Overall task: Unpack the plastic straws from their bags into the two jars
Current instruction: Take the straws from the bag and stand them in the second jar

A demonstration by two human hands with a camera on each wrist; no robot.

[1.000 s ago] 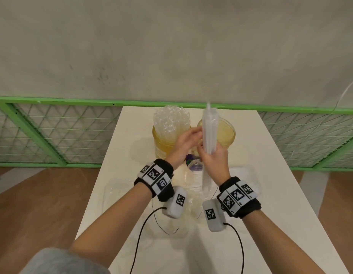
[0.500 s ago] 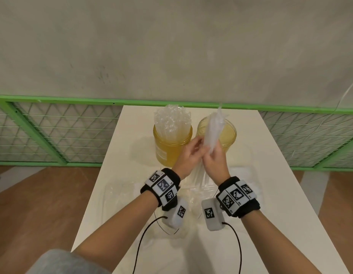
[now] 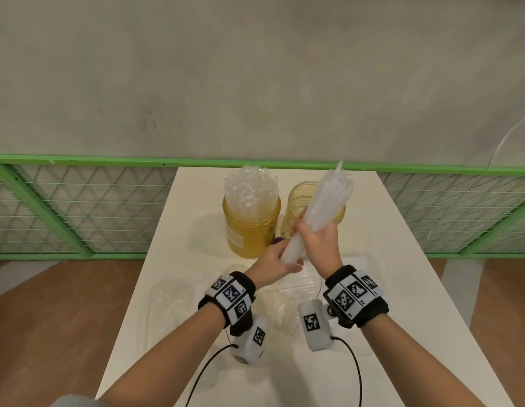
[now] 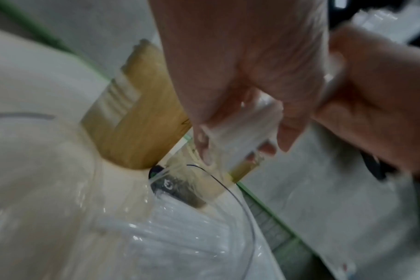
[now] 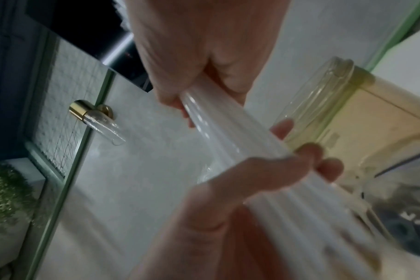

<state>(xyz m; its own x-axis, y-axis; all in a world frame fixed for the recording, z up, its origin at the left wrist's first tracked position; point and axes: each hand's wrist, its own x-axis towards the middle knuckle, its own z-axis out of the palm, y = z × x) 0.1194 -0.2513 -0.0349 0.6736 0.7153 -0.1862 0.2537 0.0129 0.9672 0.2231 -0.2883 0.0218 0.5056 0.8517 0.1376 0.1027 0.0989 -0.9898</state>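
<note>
We hold a long bundle of translucent white plastic straws (image 3: 317, 212) slanted in the air just in front of the empty amber glass jar (image 3: 296, 207), its upper end leaning over that jar's mouth and its lower end pointing back toward us. Our right hand (image 3: 320, 245) is wrapped round the middle of the bundle, fingers curled tight, and our left hand (image 3: 273, 262) is closed about the lower end, thumb and fingers pinching it; whether a thin bag still sheathes the straws we cannot tell, since the wrist views are blurred. Just left of the empty jar, almost touching it, stands the second amber glass jar (image 3: 251, 227), and that one is already packed with clear straws (image 3: 249, 186) that stick up above its rim. So we judge about half the work done: one jar filled, the other still to receive this bundle. Nearer to us than the empty jar, clear crumpled plastic bags (image 3: 179, 292) lie on the white table (image 3: 402, 259), and at least one seems still to hold straws, so more unpacking may remain. A small dark object (image 3: 278, 240) sits between the two jars at their base.
</note>
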